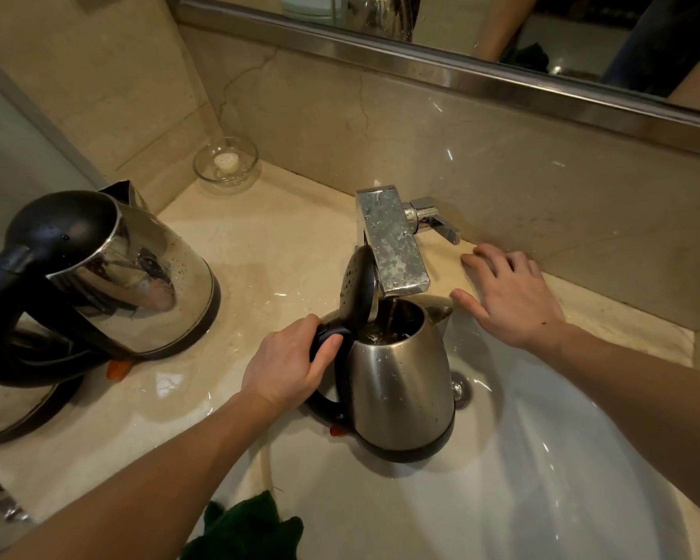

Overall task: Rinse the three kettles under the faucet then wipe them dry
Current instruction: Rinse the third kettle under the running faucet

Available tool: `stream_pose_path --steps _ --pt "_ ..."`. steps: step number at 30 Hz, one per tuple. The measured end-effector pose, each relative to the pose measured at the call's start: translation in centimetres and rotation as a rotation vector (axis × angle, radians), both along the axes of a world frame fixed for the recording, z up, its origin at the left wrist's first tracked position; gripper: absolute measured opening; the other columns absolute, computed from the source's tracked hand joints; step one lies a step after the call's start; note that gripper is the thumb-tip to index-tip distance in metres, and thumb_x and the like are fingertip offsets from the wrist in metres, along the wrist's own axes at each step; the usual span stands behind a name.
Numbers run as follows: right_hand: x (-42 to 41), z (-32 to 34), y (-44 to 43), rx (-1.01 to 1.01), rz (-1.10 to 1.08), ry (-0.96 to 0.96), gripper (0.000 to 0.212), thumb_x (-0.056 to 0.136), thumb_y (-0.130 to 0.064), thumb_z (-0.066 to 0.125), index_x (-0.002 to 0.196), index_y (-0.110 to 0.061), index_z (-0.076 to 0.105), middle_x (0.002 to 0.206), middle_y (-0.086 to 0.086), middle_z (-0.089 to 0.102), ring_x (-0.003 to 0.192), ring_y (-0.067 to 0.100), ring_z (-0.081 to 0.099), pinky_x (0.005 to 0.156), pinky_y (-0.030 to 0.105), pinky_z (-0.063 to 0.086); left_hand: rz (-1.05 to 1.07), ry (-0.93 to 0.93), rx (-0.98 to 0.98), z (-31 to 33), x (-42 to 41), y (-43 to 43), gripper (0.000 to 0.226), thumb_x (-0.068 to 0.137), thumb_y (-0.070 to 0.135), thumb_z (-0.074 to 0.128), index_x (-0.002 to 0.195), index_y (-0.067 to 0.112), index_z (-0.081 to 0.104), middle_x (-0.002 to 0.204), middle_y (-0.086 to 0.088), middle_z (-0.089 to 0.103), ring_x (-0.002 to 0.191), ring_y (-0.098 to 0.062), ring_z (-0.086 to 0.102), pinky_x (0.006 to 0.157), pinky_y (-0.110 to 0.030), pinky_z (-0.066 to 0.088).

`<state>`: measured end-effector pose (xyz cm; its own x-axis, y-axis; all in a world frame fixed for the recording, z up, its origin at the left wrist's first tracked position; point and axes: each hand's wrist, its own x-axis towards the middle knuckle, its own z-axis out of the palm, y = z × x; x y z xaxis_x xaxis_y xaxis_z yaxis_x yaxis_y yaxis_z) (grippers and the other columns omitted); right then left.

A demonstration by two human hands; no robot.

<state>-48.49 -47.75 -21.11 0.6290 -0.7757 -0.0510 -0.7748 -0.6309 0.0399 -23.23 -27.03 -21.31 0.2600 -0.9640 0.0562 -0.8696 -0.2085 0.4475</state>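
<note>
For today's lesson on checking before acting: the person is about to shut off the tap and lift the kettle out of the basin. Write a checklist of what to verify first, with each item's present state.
1. Left hand has a firm grip on the handle of the kettle: ok.
2. Lid open, clear of the water stream: ok.
3. Water from the faucet enters the kettle's mouth: ok.
4. Right hand is on the faucet lever: not ok, it rests flat on the counter beside it.
5. Water level is sufficient for rinsing: cannot tell.
6. Dark green cloth is within reach for wiping: ok, at the basin's near edge.
</note>
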Motion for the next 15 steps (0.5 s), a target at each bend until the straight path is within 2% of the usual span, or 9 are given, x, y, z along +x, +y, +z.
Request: stream_pose_path --steps 15 --pt "0.01 0.07 -0.01 0.001 0.002 0.010 0.069 0.092 -0.067 0.015 0.139 -0.023 0.039 0.146 0.005 0.037 0.118 0.033 0.040 0.100 0.045 0.036 0.005 0.004 0.011 0.00 -0.04 0.04 0.060 0.087 0.065 0.021 0.101 0.017 0.055 0.082 0.003 0.059 0.069 -0.014 0.055 0.064 -0.032 0.049"
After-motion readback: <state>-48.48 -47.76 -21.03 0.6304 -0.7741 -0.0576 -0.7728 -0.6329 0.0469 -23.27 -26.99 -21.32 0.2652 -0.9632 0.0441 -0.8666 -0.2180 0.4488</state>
